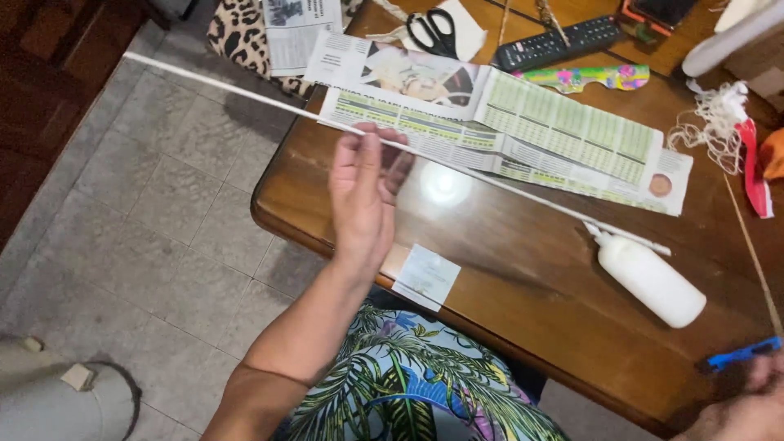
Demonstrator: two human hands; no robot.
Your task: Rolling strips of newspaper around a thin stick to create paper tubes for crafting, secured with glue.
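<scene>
While left hand raised, grip pinching thin white rod; right hand at frame corner, grip unclear.

The left hand pinches a long thin white rod above the wooden table. Newspaper sheets lie beyond the rod, a white glue bottle at its far end. The right hand, at the table's near corner, holds a blue tool.

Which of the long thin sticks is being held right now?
The white rolled-paper stick, pinched by the left hand; the thin wooden stick lies untouched on the table's right side.
</scene>
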